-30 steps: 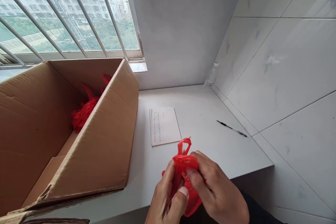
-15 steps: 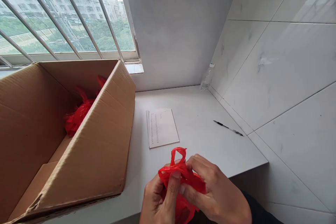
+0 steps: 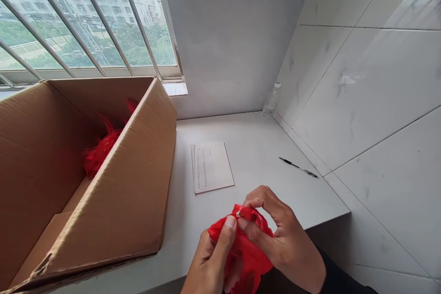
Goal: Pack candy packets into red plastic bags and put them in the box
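Both hands grip a red plastic bag (image 3: 246, 257) at the table's front edge. The thumb of my left hand (image 3: 215, 257) presses on the gathered top of the bag, its fingers curled behind and partly hidden. My right hand (image 3: 280, 227) pinches the knotted-looking top between thumb and index finger. The bag hangs crumpled below the hands; what it contains, if anything, cannot be seen. Another red plastic bag (image 3: 101, 151), its handle ends sticking up, lies inside the open cardboard box (image 3: 117, 206) on the left, partly hidden by the box wall.
A paper booklet (image 3: 214, 167) lies on the white table (image 3: 255, 147) beyond my hands. A black pen (image 3: 298, 167) is to the right, near the tiled wall (image 3: 372, 92). A clear bottle (image 3: 271, 101) stands in the back corner. The barred window (image 3: 89, 18) is behind the box.
The handle loop that stood up above my hands is gone, drawn down into the bunched top. My right hand has risen slightly, and more of the bag shows below.
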A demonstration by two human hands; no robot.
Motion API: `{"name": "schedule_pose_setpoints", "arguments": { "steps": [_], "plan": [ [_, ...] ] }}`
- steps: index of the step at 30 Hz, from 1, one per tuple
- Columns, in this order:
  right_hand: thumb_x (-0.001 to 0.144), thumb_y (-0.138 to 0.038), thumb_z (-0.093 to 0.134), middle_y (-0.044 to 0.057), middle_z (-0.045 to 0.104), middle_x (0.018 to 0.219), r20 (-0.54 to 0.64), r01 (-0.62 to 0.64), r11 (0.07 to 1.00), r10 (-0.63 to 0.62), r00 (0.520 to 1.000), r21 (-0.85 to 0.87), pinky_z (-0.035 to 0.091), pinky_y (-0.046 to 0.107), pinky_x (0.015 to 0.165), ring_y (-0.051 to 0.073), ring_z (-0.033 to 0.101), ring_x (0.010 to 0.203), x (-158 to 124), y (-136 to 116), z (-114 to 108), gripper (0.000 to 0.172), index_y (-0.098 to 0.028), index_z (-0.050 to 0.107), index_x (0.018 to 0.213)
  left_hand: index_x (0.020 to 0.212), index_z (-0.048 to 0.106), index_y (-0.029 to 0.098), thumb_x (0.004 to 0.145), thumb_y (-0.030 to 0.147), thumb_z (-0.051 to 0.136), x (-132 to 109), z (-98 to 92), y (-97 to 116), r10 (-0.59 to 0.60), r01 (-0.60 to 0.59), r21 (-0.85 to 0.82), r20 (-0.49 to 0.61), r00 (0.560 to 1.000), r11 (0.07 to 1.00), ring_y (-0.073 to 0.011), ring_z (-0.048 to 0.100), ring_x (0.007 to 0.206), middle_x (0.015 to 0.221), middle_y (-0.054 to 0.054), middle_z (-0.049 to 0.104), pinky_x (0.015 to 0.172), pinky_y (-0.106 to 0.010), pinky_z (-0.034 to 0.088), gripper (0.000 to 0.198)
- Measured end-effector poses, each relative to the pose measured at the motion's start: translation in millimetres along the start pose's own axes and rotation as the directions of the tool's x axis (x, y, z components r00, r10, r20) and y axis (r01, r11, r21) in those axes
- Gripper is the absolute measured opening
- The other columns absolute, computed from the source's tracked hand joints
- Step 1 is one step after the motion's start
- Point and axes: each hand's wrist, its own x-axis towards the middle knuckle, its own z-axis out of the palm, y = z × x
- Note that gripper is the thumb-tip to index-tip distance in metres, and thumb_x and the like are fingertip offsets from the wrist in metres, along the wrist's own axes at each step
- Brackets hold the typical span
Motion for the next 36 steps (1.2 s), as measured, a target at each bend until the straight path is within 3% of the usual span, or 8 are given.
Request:
{"name": "schedule_pose_setpoints", "arguments": {
  "steps": [4, 7, 15, 20, 25, 28, 32, 36],
  "plan": [
    [0.096, -0.027, 0.062, -0.004, 0.056, 0.094, -0.055, 0.004, 0.999, -0.002, 0.998, 0.043, 0.046, 0.027, 0.085, 0.013, 0.058, 0.091, -5.2, 4.0, -6.0, 0.008, -0.028, 0.054, 0.094, 0.103, 0.067, 0.018, 0.089, 0.059, 0.062, 9.2, -7.2, 8.3, -0.009, 0.029, -0.219, 0.092, 0.996, 0.975, -0.0121, 0.039, 0.042, 0.043, 0.005, 0.050, 0.054, -0.027, 0.042, 0.045],
    [0.095, -0.021, 0.061, -0.003, 0.058, 0.099, -0.045, 0.066, 0.997, -0.064, 0.997, 0.051, 0.046, 0.027, 0.088, 0.013, 0.058, 0.099, -8.6, 6.4, -7.4, 0.010, -0.028, 0.054, 0.096, 0.133, 0.058, 0.017, 0.093, 0.058, 0.055, 14.1, -12.1, 13.8, -0.034, 0.064, -0.270, 0.116, 0.993, 0.961, -0.0142, 0.050, 0.047, 0.057, 0.000, 0.064, 0.059, -0.029, 0.047, 0.057],
    [0.084, -0.009, 0.067, -0.002, 0.062, 0.112, 0.094, 0.200, 0.978, -0.195, 0.976, -0.054, 0.045, 0.029, 0.098, 0.015, 0.056, 0.109, -15.4, 12.0, -1.6, 0.024, -0.026, 0.053, 0.094, 0.093, 0.063, 0.022, 0.091, 0.041, 0.069, 15.9, -13.3, 11.2, 0.125, -0.076, -0.250, 0.183, 0.975, 0.965, -0.0110, 0.056, 0.064, 0.070, 0.001, 0.064, 0.067, -0.023, 0.049, 0.020],
    [0.077, -0.007, 0.066, 0.001, 0.061, 0.118, 0.133, 0.236, 0.969, -0.225, 0.965, -0.075, 0.046, 0.033, 0.099, 0.019, 0.055, 0.113, -16.9, 15.3, -2.2, 0.026, -0.025, 0.056, 0.092, 0.087, 0.058, 0.021, 0.090, 0.034, 0.071, 17.7, -16.4, 8.1, 0.163, -0.115, -0.207, 0.229, 0.960, 0.972, -0.0099, 0.054, 0.065, 0.071, 0.002, 0.062, 0.063, -0.020, 0.048, 0.018],
    [0.092, -0.029, 0.062, 0.004, 0.058, 0.135, 0.175, 0.096, 0.995, -0.089, 0.981, -0.034, 0.040, 0.039, 0.111, 0.022, 0.049, 0.130, -9.8, 20.5, -4.1, 0.038, -0.029, 0.057, 0.130, 0.087, 0.056, 0.022, 0.086, 0.031, 0.077, 22.2, -25.0, 0.1, 0.238, -0.217, -0.113, 0.233, 0.943, 0.970, -0.0067, 0.050, 0.064, 0.074, 0.005, 0.056, 0.061, -0.016, 0.043, 0.023],
    [0.097, -0.040, 0.059, 0.005, 0.062, 0.132, 0.231, -0.045, 0.999, 0.050, 0.972, -0.025, 0.045, 0.037, 0.107, 0.022, 0.055, 0.125, -4.5, 25.9, -2.3, 0.041, -0.028, 0.056, 0.137, 0.094, 0.062, 0.025, 0.088, 0.031, 0.074, 22.6, -31.0, -4.0, 0.316, -0.336, 0.032, 0.266, 0.911, 0.941, -0.0106, 0.058, 0.073, 0.087, 0.001, 0.061, 0.068, -0.020, 0.050, 0.015],
    [0.094, -0.045, 0.063, 0.004, 0.071, 0.113, 0.298, -0.174, 0.985, 0.170, 0.939, -0.013, 0.050, 0.034, 0.091, 0.020, 0.065, 0.102, -2.2, 30.3, 1.0, 0.037, -0.025, 0.064, 0.125, 0.100, 0.068, 0.028, 0.093, 0.022, 0.062, 20.3, -36.1, -8.3, 0.482, -0.528, 0.292, 0.218, 0.849, 0.798, -0.0170, 0.066, 0.087, 0.097, -0.003, 0.065, 0.075, -0.025, 0.055, 0.011],
    [0.096, -0.045, 0.061, 0.001, 0.071, 0.100, 0.322, -0.235, 0.972, 0.213, 0.922, 0.029, 0.051, 0.031, 0.084, 0.017, 0.065, 0.088, -2.7, 31.1, 2.9, 0.035, -0.024, 0.064, 0.125, 0.094, 0.069, 0.027, 0.089, 0.006, 0.054, 22.3, -35.8, -15.6, 0.672, -0.685, 0.458, 0.223, 0.706, 0.567, -0.0166, 0.066, 0.084, 0.097, -0.003, 0.064, 0.068, -0.024, 0.053, 0.026]
  ]
}}
